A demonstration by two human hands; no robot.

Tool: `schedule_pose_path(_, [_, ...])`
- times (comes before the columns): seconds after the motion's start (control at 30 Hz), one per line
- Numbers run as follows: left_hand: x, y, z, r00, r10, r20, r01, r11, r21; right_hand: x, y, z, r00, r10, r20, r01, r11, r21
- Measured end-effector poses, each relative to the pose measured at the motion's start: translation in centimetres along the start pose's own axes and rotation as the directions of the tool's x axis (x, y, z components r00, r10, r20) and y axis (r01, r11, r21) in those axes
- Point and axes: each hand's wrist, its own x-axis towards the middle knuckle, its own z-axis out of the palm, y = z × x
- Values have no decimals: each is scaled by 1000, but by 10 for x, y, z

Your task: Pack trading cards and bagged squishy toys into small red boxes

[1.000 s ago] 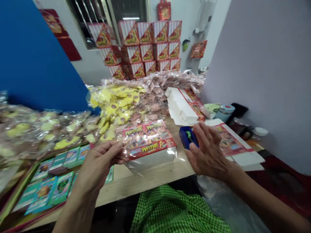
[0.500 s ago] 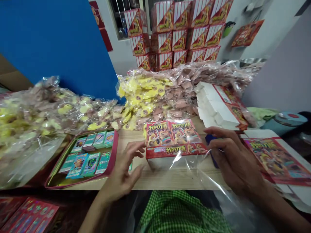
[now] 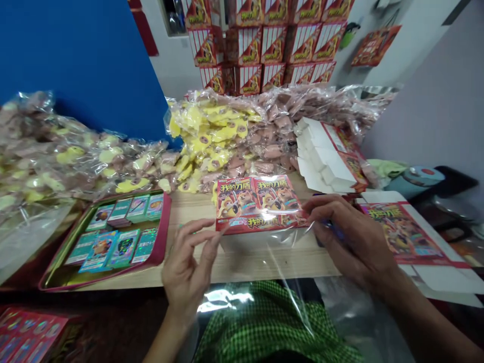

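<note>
On the wooden tabletop lies a red printed box point(image 3: 260, 199) with cartoon animals and yellow lettering, its front side facing me. Clear plastic film point(image 3: 289, 290) covers the box and hangs over the table edge onto my lap. At the box's front left corner, my left hand point(image 3: 189, 259) pinches the film between thumb and fingers. My right hand point(image 3: 355, 242) is closed on the film at the right end of the box. A dark blue object point(image 3: 336, 232) is partly hidden under the right hand.
To the left stands a tin tray point(image 3: 165, 237) of card stacks. Bagged yellow and pink plush pieces point(image 3: 215, 136) are heaped behind. Flat printed cartons point(image 3: 416, 234) and an open white carton point(image 3: 325, 156) lie on the right. Stacked red boxes point(image 3: 264, 45) rise at the back.
My left hand has closed from spread fingers into a pinch on the film at the box's left corner. My right hand has stayed by the right end. The view has shifted slightly.
</note>
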Motion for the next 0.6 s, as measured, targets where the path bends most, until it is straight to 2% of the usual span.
schedule_pose_path(0.03, [6,6,-6,993,-114,40,116,992,-45,-1,1,-3,997,70,24,-71,996,49])
schedule_pose_path(0.1, [20,14,-15,947,-285,148,301,949,-94,-1,2,-8,970,226,89,-239,955,173])
schedule_pose_path(0.17, [32,16,-20,899,-372,231,406,906,-122,2,4,-10,929,343,139,-370,876,311])
schedule_pose_path(0.23, [44,15,-23,861,-416,295,468,874,-133,6,7,-11,901,398,175,-434,806,403])
schedule_pose_path(0.3, [53,14,-24,841,-422,338,481,869,-112,11,9,-10,890,408,203,-456,803,384])
schedule_pose_path(0.4, [61,15,-25,833,-389,393,445,894,-59,14,12,-8,893,410,186,-444,872,206])
schedule_pose_path(0.47, [64,17,-24,827,-363,429,420,907,-41,14,15,-8,889,421,178,-445,888,119])
schedule_pose_path(0.6, [66,17,-21,770,-372,519,460,887,-46,7,23,-8,880,432,198,-458,882,112])
